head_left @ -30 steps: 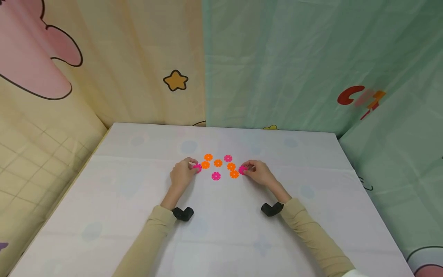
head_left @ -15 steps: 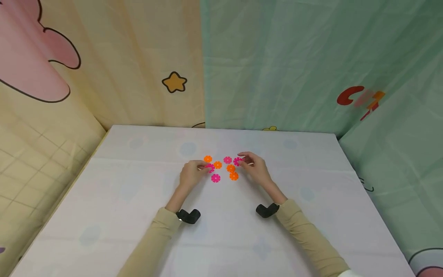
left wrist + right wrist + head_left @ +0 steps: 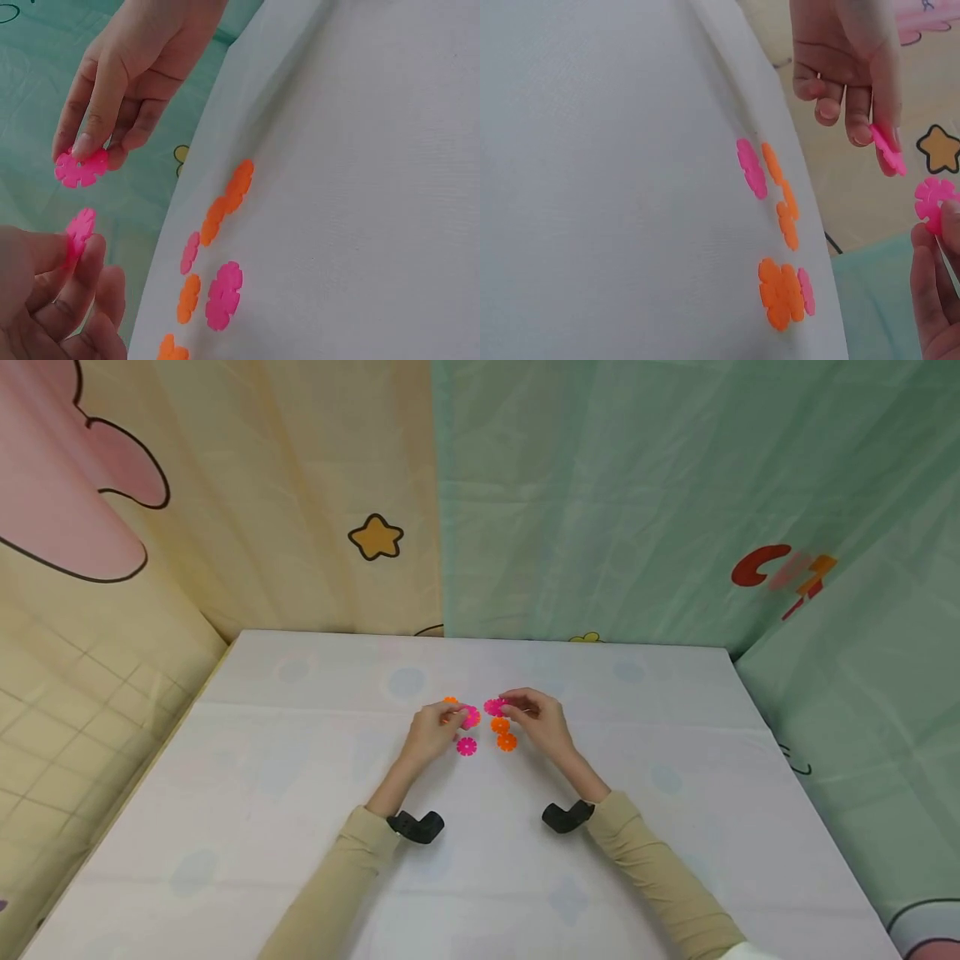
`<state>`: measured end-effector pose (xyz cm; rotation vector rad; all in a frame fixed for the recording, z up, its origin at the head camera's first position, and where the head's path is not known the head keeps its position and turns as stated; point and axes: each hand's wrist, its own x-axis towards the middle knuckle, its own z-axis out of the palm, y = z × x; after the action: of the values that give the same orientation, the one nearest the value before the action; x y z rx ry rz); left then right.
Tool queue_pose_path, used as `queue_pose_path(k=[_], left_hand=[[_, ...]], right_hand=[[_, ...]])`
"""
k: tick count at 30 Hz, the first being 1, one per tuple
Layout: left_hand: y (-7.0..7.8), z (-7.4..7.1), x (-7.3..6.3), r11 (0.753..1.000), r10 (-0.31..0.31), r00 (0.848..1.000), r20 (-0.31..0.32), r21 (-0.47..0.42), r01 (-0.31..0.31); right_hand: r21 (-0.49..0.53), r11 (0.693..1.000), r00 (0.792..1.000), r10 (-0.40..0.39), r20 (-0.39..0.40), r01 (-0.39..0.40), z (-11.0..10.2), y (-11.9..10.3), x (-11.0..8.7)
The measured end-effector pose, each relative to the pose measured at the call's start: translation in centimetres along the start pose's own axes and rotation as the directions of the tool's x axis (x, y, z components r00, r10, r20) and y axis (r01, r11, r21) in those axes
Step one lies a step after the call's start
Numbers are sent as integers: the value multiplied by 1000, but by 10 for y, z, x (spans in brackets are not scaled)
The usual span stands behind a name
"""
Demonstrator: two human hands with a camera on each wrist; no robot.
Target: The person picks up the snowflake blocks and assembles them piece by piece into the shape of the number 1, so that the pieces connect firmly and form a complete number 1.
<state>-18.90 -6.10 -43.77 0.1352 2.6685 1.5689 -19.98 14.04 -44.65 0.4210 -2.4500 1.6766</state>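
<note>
My left hand [image 3: 433, 732] pinches a pink snowflake disc [image 3: 81, 231] between thumb and fingers, raised above the table. Facing it, my right hand [image 3: 543, 722] pinches a second pink snowflake disc [image 3: 934, 201]. A small gap separates these two discs in both wrist views. On the table below lie several orange discs, including a touching pair [image 3: 781, 295] nearer the right hand. One pink disc [image 3: 467, 746] lies closest to the person, and another pink disc [image 3: 190, 253] lies farther back. In the head view my left hand partly covers the orange discs on its side.
A white cloth with pale spots covers the table [image 3: 480, 877]. Behind it hang a yellow curtain [image 3: 300, 460] and a green curtain [image 3: 637, 485]. Each wrist wears a black camera mount, one of them the left mount [image 3: 420, 827].
Both hands have lifted their pink discs and moved inward, the left to the right and the right to the left. The loose discs stay where they were.
</note>
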Motion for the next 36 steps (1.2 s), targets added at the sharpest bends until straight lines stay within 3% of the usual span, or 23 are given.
queue_pose_path(k=[8,14,21,29,36], left_hand=[[6,2,2,999,38,999,27,-22,-38],[9,1,3,999,24,998,64,-35,-22],[8,0,6,999,15,995,99,-44,-11],[5,-2,7,995,-2,991,137,-94,15],[6,-4,9,996,24,989,148,-94,-10]], right_hand=[[-7,999,999,-48,-15,48,3,2,4],[16,998,998,-61,-9,61,3,2,4],[1,991,991,-131,-25,131,2,1,3],[3,993,992,-120,44,120,-2,-2,6],[-8,990,986,-137,92,138,-4,-2,7]])
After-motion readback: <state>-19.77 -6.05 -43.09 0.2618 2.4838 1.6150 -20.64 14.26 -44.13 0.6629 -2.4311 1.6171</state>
